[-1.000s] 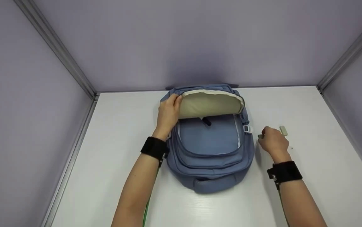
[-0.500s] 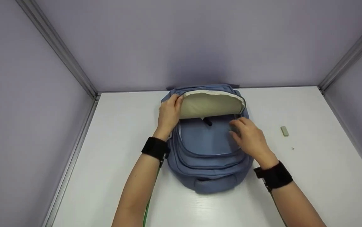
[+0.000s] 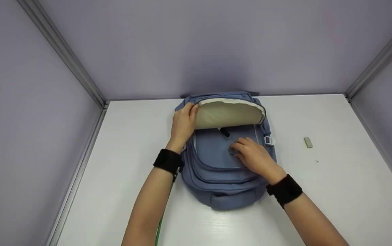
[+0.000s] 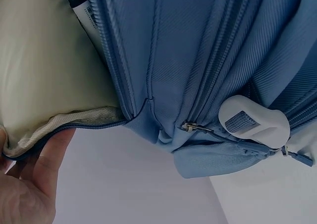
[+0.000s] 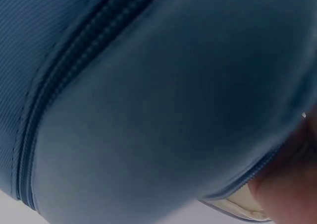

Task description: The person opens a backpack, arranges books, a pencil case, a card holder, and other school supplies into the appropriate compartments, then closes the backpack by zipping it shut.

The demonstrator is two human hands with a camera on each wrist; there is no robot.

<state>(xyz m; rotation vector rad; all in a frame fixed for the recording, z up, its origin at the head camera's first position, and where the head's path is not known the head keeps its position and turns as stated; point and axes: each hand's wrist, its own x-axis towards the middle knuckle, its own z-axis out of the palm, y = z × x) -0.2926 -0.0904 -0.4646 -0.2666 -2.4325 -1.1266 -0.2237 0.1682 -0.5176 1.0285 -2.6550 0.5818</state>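
Observation:
A blue backpack (image 3: 230,198) lies on the white table with its front pocket unzipped. My left hand (image 3: 183,125) pinches the edge of the cream-lined flap (image 3: 230,114), holding it up; the left wrist view shows thumb and fingers (image 4: 52,157) on either side of that edge. Over the pocket's blue inside (image 3: 213,148) is my right hand (image 3: 255,157), fingers curled around a small dark thing (image 3: 233,151), mostly hidden by them. Part of this hand fills the right edge of the right wrist view. Inside the pocket lies a black-capped marker (image 3: 224,132) with a white body.
On the table to the right lies a pale green eraser-like block (image 3: 308,142), with a tiny white scrap (image 3: 317,161) nearer me. White side buckles (image 3: 268,140) stick out from the backpack. Pale panels (image 3: 216,51) enclose the table at the back and sides.
My right hand has moved left from the table beside the backpack to over the open pocket, carrying the small dark thing. The left hand keeps holding the flap in place.

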